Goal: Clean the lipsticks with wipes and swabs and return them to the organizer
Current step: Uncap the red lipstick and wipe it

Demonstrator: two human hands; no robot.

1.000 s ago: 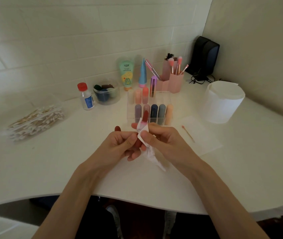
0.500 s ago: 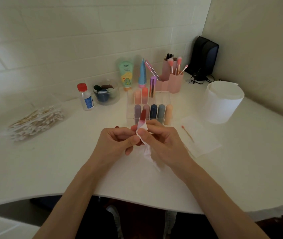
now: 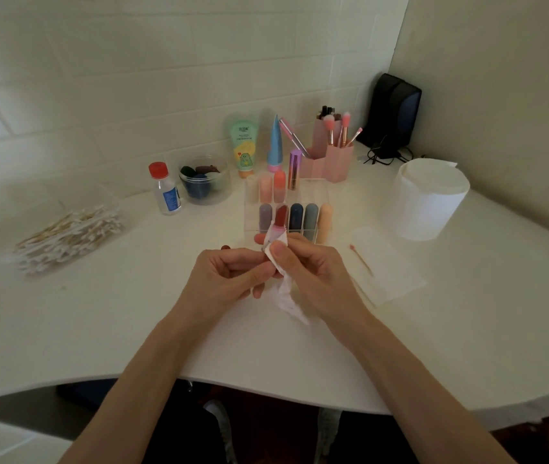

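Observation:
My left hand grips the base of an open red lipstick, whose tip points up and away in front of the organizer. My right hand pinches a white wipe around the tube just below the red tip; the wipe's tail hangs down between my hands. The clear organizer stands just beyond, holding several lipsticks in grey, dark blue, peach and orange. A small dark red piece, possibly the cap, peeks out behind my left hand.
A used swab lies on a flat wipe to the right. A wipe roll, a pink brush holder, tubes, a sponge jar, a small bottle and a swab pile ring the back.
Both hands lifted the lipstick slightly up and away toward the organizer. My right fingers slid the wipe along the tube, so more of the red tip shows.

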